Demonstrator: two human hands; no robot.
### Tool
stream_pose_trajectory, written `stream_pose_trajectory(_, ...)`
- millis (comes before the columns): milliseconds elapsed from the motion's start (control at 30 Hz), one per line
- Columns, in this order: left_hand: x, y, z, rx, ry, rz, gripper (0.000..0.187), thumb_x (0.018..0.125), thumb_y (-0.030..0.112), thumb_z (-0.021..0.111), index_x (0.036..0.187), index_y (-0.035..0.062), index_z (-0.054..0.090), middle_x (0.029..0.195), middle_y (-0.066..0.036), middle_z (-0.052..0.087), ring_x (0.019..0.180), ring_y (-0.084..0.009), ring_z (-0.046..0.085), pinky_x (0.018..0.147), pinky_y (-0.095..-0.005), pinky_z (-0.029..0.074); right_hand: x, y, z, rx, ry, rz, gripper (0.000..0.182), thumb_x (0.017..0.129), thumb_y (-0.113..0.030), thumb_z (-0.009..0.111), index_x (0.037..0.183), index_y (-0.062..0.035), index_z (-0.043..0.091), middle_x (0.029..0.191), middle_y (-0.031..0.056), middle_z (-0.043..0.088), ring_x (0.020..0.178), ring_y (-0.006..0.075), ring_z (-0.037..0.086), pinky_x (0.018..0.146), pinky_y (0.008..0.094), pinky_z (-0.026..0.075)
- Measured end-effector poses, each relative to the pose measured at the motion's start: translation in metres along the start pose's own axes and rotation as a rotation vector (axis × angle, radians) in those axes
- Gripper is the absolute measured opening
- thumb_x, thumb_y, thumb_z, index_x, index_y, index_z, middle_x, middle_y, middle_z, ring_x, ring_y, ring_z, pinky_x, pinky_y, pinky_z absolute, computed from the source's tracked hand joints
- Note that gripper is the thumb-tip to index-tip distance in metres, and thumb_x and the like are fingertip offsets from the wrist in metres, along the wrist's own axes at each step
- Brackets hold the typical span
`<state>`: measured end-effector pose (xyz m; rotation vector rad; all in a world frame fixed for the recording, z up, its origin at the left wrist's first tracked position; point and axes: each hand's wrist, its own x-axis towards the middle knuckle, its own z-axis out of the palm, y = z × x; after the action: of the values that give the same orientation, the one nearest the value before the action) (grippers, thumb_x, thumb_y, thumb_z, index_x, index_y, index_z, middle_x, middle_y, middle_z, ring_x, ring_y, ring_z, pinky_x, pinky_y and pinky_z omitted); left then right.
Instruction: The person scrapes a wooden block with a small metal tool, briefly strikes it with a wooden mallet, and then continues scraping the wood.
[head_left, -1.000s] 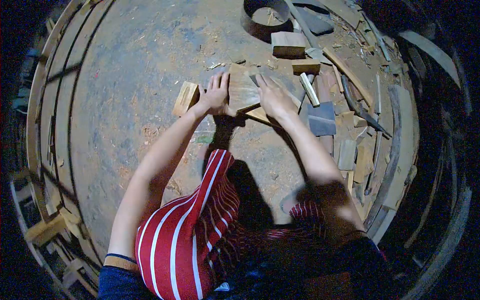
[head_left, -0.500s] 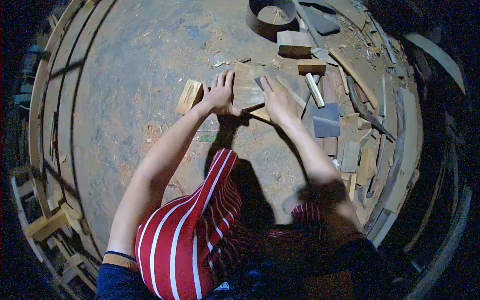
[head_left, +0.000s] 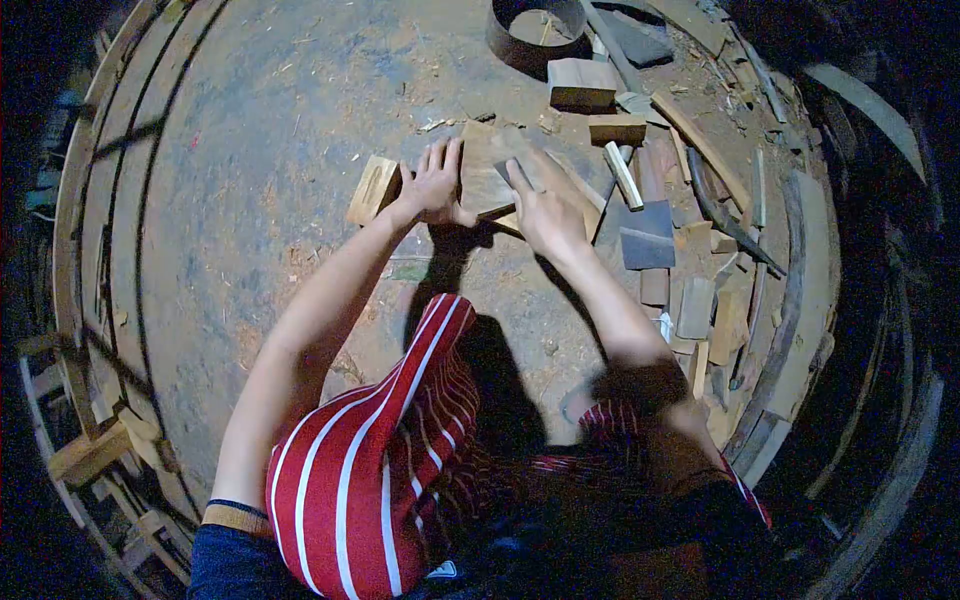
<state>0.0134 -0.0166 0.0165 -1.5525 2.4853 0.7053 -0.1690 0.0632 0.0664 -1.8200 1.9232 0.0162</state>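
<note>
A flat light wooden piece (head_left: 480, 165) lies on the work surface in front of me. My left hand (head_left: 435, 190) presses on its left side, fingers spread and pointing away. My right hand (head_left: 545, 212) is at its right side, closed on a small dark flat piece (head_left: 510, 176) that looks like sandpaper, with a finger stretched along it. Just left of my left hand sits a small wooden block (head_left: 373, 190) with a grooved top. The near edge of the wooden piece is in shadow.
A dark metal ring (head_left: 515, 55) stands at the top. Near it are a wood block (head_left: 582, 82) and a smaller block (head_left: 617, 130). A dark grey sheet (head_left: 648, 237), sticks and offcuts lie along the right side. My knee in striped red cloth (head_left: 350, 470) is in front.
My right hand has shifted slightly toward me and left across the wooden piece, with the dark piece. My left hand stays in place on the wood. The whole view has shifted slightly.
</note>
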Motion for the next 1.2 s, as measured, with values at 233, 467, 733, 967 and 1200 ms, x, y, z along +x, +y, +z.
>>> stream_pose_trajectory(233, 0.009, -0.004, 0.014, -0.017, 0.068, -0.025, 0.108, 0.064, 0.038, 0.075, 0.144, 0.0157, 0.007, 0.149, -0.014, 0.013, 0.136, -0.0389, 0.018, 0.099, -0.0703, 0.017, 0.034, 0.001, 0.007, -0.049, 0.157, -0.042, 0.047, 0.092, -0.026, 0.037, 0.138, -0.0202, 0.034, 0.093, 0.0264, 0.063, 0.088, 0.0408, 0.062, 0.074, 0.0496, 0.050)
stream_pose_trajectory(467, 0.000, -0.002, 0.004, -0.008, 0.040, 0.020, 0.139, 0.039, 0.060, 0.082, 0.143, 0.0091, 0.005, 0.149, -0.016, 0.013, 0.136, -0.0399, 0.016, 0.098, -0.0715, 0.019, -0.005, -0.013, -0.010, -0.006, -0.106, 0.055, 0.050, 0.091, -0.021, 0.038, 0.140, -0.0201, 0.030, 0.099, 0.0274, 0.061, 0.090, 0.0417, 0.061, 0.078, 0.0506, 0.049)
stream_pose_trajectory(733, 0.000, 0.004, -0.003, -0.020, -0.001, -0.022, 0.141, 0.039, 0.060, 0.082, 0.144, 0.0098, 0.002, 0.151, -0.016, 0.007, 0.138, -0.0387, 0.012, 0.101, -0.0699, 0.015, 0.066, -0.014, 0.018, -0.085, 0.226, -0.019, 0.050, 0.088, -0.016, 0.038, 0.138, -0.0199, 0.033, 0.132, 0.0146, 0.047, 0.104, 0.0383, 0.057, 0.082, 0.0480, 0.049)
stream_pose_trajectory(967, -0.001, 0.001, -0.002, -0.044, -0.012, -0.013, 0.140, 0.041, 0.056, 0.083, 0.144, 0.0096, 0.002, 0.150, -0.017, 0.008, 0.137, -0.0389, 0.013, 0.102, -0.0683, 0.015, 0.004, -0.018, -0.001, -0.039, -0.029, 0.004, 0.051, 0.090, -0.018, 0.040, 0.140, -0.0203, 0.030, 0.100, 0.0229, 0.063, 0.086, 0.0383, 0.064, 0.071, 0.0497, 0.051)
stream_pose_trajectory(1200, -0.001, 0.004, -0.004, -0.042, 0.007, -0.007, 0.139, 0.039, 0.055, 0.083, 0.144, 0.0105, 0.004, 0.150, -0.016, 0.010, 0.137, -0.0380, 0.014, 0.102, -0.0683, 0.015, 0.004, -0.015, 0.005, -0.064, 0.047, -0.025, 0.051, 0.091, -0.023, 0.040, 0.141, -0.0209, 0.029, 0.082, 0.0222, 0.065, 0.075, 0.0385, 0.065, 0.065, 0.0507, 0.051)
